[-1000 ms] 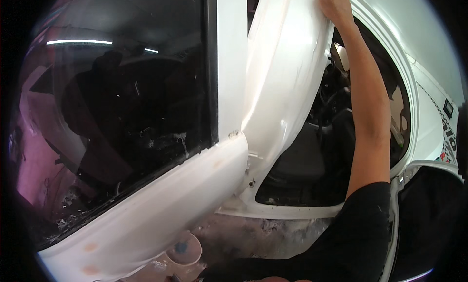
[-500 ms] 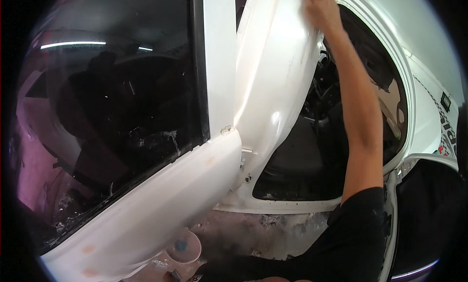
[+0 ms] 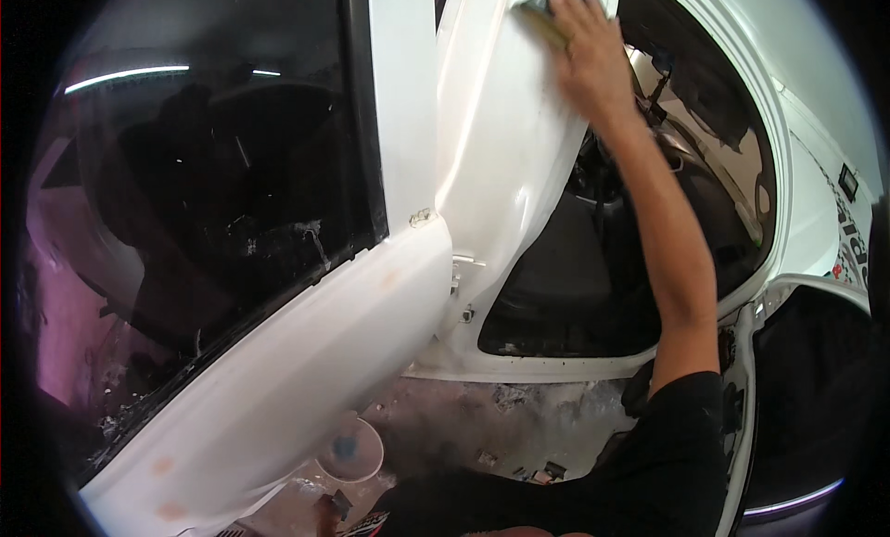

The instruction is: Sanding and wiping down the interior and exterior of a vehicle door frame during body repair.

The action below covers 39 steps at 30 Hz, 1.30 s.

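Observation:
My right hand (image 3: 593,69) lies with its fingers over a flat sanding pad (image 3: 542,13), dark grey with a yellow-green edge. The pad rests against the white car pillar (image 3: 514,120) near the top of the view. My right forearm reaches up past the dark opening of the car. Left of the pillar stands an open white car door (image 3: 306,351) with a dark window (image 3: 232,166). My left hand does not show; a small brownish shape at the bottom edge is too unclear to name.
A round pale bucket (image 3: 371,449) with something blue inside stands on the stained floor (image 3: 445,416) below the door. Small scraps (image 3: 552,472) lie nearby. At the right is another car panel with dark glass (image 3: 807,407). A door latch (image 3: 466,314) juts from the pillar's lower part.
My right hand has moved down and slightly left along the white pillar, bringing the pad into clearer view. The whole view has shifted slightly.

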{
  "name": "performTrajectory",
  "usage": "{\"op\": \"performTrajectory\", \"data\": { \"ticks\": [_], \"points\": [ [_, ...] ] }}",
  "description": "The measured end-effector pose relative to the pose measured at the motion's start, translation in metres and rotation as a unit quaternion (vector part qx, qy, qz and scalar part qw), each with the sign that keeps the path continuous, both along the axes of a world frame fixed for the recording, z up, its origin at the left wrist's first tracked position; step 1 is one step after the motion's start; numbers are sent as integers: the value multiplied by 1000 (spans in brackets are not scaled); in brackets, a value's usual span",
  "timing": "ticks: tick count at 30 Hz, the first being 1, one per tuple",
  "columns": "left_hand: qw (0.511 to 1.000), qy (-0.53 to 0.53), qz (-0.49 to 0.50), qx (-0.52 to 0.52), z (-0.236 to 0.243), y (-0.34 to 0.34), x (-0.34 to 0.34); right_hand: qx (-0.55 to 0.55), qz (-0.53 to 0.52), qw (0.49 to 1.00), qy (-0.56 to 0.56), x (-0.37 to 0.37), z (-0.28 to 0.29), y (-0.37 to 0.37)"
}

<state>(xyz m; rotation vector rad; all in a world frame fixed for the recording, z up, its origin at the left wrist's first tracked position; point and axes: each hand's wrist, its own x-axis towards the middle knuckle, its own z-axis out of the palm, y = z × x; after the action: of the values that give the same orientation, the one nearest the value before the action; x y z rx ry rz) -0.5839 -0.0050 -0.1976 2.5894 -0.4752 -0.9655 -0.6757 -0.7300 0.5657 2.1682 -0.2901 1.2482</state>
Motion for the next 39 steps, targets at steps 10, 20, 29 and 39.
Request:
{"op": "performTrajectory", "data": {
  "ticks": [10,20,29,39],
  "points": [
    [996,-60,-18,-70,-14,4,-8,-43,9,997,60,-43,-49,-24],
    [998,-60,-15,-3,-2,-8,-10,-17,-29,993,117,-29,-112,22],
    [941,167,123,-268,-14,10,-13,-121,-90,989,-9,27,72,-34],
    [979,-122,87,-139,-16,34,-32,-177,-155,971,38,32,53,-7]
  ]
}}
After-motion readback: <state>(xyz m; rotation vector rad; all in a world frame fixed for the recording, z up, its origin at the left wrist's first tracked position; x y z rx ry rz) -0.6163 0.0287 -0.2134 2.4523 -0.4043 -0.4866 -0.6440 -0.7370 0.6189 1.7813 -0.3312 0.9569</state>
